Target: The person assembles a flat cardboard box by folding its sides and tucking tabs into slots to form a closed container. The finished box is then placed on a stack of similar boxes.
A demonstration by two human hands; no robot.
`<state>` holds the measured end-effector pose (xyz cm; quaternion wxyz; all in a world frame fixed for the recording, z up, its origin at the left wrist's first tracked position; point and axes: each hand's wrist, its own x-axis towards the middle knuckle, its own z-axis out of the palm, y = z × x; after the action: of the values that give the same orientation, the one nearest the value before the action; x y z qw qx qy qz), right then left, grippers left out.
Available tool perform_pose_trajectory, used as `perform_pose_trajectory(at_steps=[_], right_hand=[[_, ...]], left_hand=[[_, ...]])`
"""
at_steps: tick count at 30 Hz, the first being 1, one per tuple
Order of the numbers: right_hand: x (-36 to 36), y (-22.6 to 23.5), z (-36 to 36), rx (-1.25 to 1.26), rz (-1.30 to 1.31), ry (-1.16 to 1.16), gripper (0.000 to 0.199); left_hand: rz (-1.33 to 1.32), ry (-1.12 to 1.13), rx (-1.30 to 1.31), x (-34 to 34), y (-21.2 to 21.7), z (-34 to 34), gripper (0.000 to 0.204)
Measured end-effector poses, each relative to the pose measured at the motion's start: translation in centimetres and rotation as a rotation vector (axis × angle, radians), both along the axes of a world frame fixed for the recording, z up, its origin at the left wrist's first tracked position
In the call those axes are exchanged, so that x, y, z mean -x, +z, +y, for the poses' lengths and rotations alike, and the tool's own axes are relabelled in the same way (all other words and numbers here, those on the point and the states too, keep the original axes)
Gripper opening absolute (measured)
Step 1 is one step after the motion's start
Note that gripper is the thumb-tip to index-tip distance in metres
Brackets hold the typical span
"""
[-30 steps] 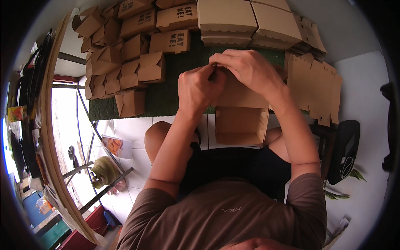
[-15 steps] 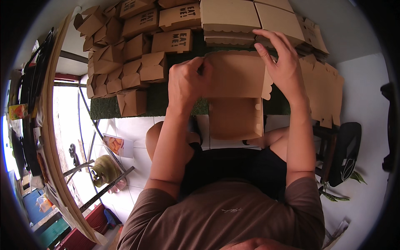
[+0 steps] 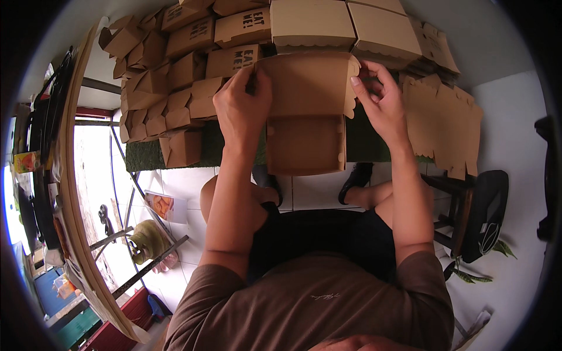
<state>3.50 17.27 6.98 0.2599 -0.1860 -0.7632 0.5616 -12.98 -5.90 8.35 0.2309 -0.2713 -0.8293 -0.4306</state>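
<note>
An open brown cardboard box [image 3: 305,143] is in front of me at the near edge of the green mat, its tray toward me and its lid [image 3: 307,85] raised on the far side. My left hand [image 3: 243,105] is closed on the lid's left edge, the fingertips partly hidden. At the lid's right side, my right hand [image 3: 381,96] pinches the scalloped side flap [image 3: 352,88] near its far corner, thumb on the near face. The inside of the tray shows bare cardboard.
Several small folded boxes [image 3: 181,108] are stacked at the left. Larger pale closed boxes [image 3: 313,23] stand behind. Flat cardboard blanks [image 3: 442,120] lie at the right on the green mat [image 3: 146,155]. A dark stool [image 3: 451,199] and black bag [image 3: 486,216] stand lower right.
The open box has shifted left and slightly away from me with my left hand. My right hand has come down from above the lid's corner and closed on the side flap.
</note>
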Motion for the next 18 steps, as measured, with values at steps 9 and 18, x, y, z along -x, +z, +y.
perform_pose_trajectory(at_steps=[9, 18], right_hand=[[0.4, -0.3, -1.8, -0.204, 0.071, -0.124, 0.031], [-0.1, 0.1, -4.8, -0.566, 0.228, -0.269, 0.037]], left_hand=[[0.265, -0.015, -0.143, -1.7, 0.7, 2.2, 0.024], [-0.805, -0.436, -0.471, -7.8, 2.2, 6.3, 0.038]])
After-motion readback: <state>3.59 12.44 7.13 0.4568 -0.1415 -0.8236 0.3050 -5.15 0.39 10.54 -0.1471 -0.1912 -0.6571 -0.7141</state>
